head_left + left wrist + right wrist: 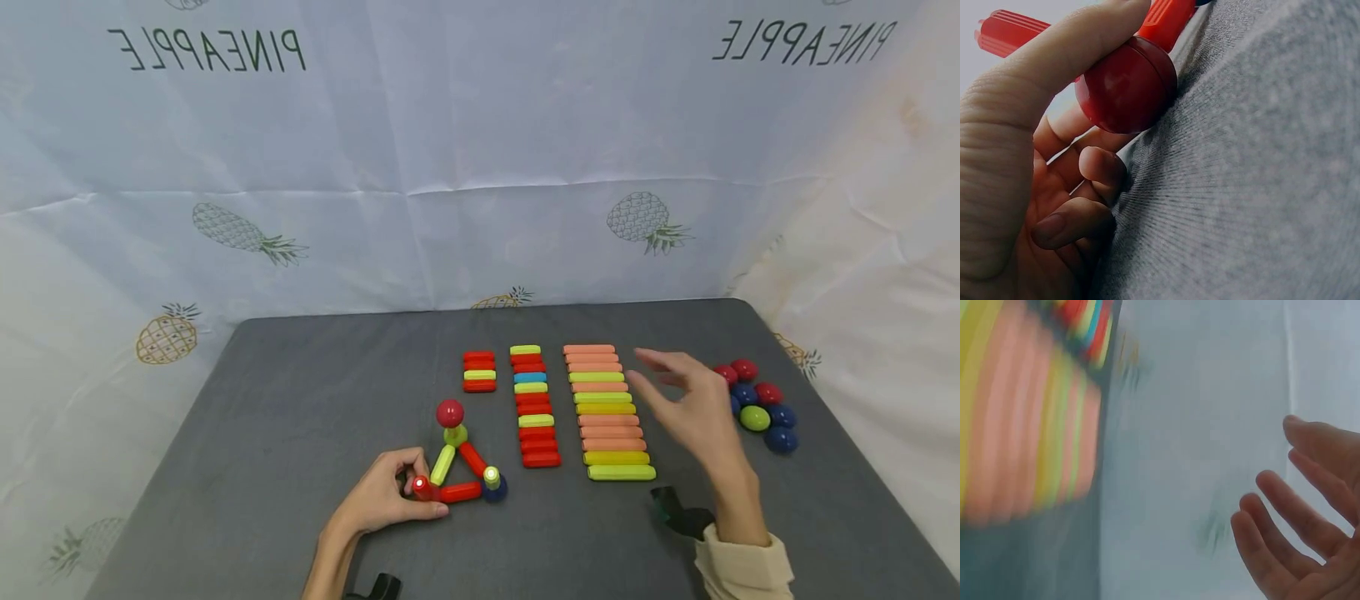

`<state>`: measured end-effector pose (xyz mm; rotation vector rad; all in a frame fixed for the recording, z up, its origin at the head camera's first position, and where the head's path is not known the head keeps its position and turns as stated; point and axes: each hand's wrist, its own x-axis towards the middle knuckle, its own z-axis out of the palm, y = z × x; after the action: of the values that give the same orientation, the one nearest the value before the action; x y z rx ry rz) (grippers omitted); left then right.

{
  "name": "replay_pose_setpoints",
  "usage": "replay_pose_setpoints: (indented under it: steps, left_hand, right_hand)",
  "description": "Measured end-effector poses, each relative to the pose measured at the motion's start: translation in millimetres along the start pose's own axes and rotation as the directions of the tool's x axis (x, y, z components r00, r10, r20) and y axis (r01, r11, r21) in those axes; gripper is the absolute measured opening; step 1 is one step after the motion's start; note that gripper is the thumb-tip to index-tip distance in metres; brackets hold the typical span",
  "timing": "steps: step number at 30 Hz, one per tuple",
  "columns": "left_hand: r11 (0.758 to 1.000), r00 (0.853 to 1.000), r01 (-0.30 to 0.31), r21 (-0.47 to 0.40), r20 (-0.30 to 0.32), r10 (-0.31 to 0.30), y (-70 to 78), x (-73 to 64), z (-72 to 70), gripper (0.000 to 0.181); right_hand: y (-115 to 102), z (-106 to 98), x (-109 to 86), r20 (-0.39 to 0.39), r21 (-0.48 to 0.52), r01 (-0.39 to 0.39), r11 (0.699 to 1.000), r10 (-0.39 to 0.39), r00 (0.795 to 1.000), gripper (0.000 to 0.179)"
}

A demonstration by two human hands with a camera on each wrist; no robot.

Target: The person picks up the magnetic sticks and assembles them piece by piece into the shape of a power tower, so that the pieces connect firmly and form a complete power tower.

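Note:
A triangle of rods and balls lies on the table, with red rods and a yellow-green rod as its sides. My left hand grips its near left corner, thumb and fingers around a red ball. From that ball stands a short red rod. At the far corner a red ball tops the yellow-green joint; a blue ball with an upright yellow-green rod makes the right corner. My right hand holds nothing, its fingers apart, between the long rods and the loose balls.
Long pink and yellow rods lie in a column right of centre. Shorter rods form a middle column and a small group. Loose balls cluster at the right. A pineapple-print cloth hangs behind the grey table.

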<state>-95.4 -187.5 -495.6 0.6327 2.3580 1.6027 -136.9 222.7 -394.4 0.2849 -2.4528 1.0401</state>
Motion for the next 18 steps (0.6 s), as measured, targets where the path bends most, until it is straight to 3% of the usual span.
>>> replay_pose_setpoints:
  steps: [2, 5, 7, 11, 13, 16, 18]
  left_hand:
    - [1.0, 1.0, -0.003, -0.001, -0.004, 0.003, 0.2, -0.3, -0.2, 0.038]
    - [1.0, 1.0, -0.011, -0.004, -0.008, 0.011, 0.5, -1.0, -0.2, 0.038]
    - [1.0, 1.0, -0.015, -0.005, -0.009, 0.015, 0.5, -1.2, 0.1, 0.038]
    - [1.0, 1.0, -0.01, -0.005, -0.003, 0.01, 0.4, -0.7, 0.7, 0.037]
    - [1.0, 1.0, -0.008, -0.005, -0.002, 0.008, 0.4, -0.2, 0.6, 0.037]
    - [1.0, 1.0, -0.007, -0.004, -0.003, 0.007, 0.3, 0.3, 0.4, 0.037]
    - [1.0, 1.0, -0.007, -0.001, -0.003, 0.007, 0.0, 0.3, 0.3, 0.037]
  right_hand:
    - [21, -19, -4.3, -0.063, -0.043, -0.071, 0.997, 0.068, 0.996, 0.036]
    - [48, -47, -11.7, -0.128, -0.096, -0.21, 0.973, 0.197, 0.972, 0.038]
    - [67, -64, -16.7, -0.13, -0.14, -0.293, 0.946, 0.276, 0.952, 0.041]
    - [100, -92, -28.6, -0.046, -0.265, -0.426, 0.865, 0.43, 0.902, 0.049]
    - [113, -101, -33.8, 0.004, -0.32, -0.498, 0.806, 0.526, 0.85, 0.055]
    - [126, -108, -38.4, 0.06, -0.363, -0.609, 0.705, 0.67, 0.74, 0.065]
    - [132, -109, -40.5, 0.095, -0.355, -0.66, 0.662, 0.728, 0.679, 0.07]
